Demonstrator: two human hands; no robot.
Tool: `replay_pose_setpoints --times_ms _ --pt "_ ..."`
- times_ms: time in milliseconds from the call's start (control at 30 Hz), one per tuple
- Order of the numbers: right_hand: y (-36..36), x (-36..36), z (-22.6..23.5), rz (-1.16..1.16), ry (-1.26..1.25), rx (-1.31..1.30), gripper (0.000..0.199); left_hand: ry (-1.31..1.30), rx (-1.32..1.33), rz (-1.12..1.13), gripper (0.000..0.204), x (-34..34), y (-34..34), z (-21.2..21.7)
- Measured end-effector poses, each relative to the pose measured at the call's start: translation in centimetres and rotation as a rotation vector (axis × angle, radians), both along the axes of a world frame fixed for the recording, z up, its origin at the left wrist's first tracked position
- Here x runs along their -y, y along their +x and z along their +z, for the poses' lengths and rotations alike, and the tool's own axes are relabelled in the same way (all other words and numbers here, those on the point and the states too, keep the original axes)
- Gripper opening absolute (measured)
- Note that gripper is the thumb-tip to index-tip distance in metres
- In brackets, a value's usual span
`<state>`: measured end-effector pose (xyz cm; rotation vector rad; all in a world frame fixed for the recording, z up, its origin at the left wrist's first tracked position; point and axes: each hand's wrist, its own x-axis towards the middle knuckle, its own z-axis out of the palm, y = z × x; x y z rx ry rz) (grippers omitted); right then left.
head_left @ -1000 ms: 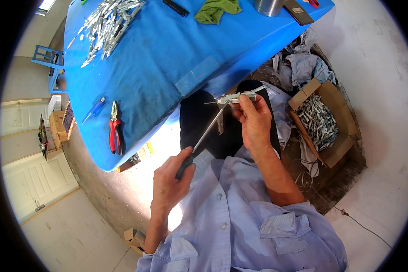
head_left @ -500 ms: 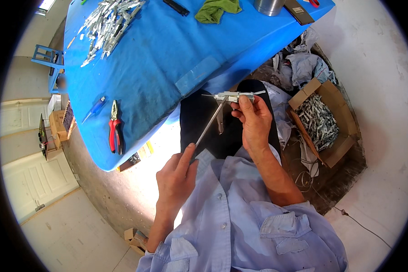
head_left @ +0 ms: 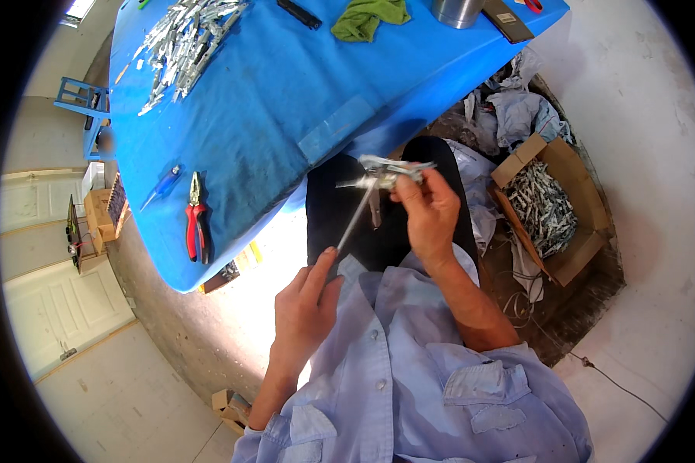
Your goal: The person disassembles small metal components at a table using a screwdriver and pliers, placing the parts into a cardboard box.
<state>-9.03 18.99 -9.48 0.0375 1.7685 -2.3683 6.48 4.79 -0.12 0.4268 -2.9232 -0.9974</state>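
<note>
My left hand (head_left: 305, 301) is wrapped round the handle of a screwdriver (head_left: 354, 222), forefinger laid along it. Its long metal shaft slants up and away to the right, its tip meeting a slim silvery metal mechanism (head_left: 382, 171) above my lap. That piece is blurred by motion, so its details cannot be made out. My right hand (head_left: 432, 216) pinches its right end between thumb and fingers. A narrow brownish strip (head_left: 374, 210) shows just beneath the piece; what it belongs to is unclear.
The blue-covered table (head_left: 262, 100) bears red-handled pliers (head_left: 196, 220), a blue screwdriver (head_left: 161, 187), a heap of metal pieces (head_left: 185, 50), a green cloth (head_left: 369, 17) and a steel cup (head_left: 455, 11). At my right stands a cardboard box (head_left: 587, 258) filled with similar pieces, beside plastic bags (head_left: 517, 112).
The metal piece has tilted and swung slightly left in my right hand, now blurred. The screwdriver in my left hand has dipped a little and stays against it.
</note>
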Motion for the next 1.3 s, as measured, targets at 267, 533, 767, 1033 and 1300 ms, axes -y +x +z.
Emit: replay_pose_setpoints --times_ms 267,533,767,1033,1300 --pt "-0.7 -0.9 0.9 0.070 -0.033 -0.073 0.028 0.068 -0.080 0.109 0.038 2.1 -0.1 0.7" --pt "-1.3 -1.9 0.1 0.040 -0.178 0.018 0.032 0.017 -0.139 0.161 0.041 2.9 -0.2 1.2" --pt "-2.6 -4.5 -1.0 -0.054 -0.337 0.203 0.034 -0.029 -0.142 0.399 0.042 5.7 -0.5 0.5" --pt "-2.7 -6.6 -2.0 -0.128 -0.362 0.382 0.031 -0.139 -0.206 0.424 0.037 11.3 -2.4 -1.9" --pt "-2.0 -7.7 -2.6 -0.192 -0.358 0.418 0.027 -0.209 -0.259 0.422 0.035 14.4 -3.2 -2.9"
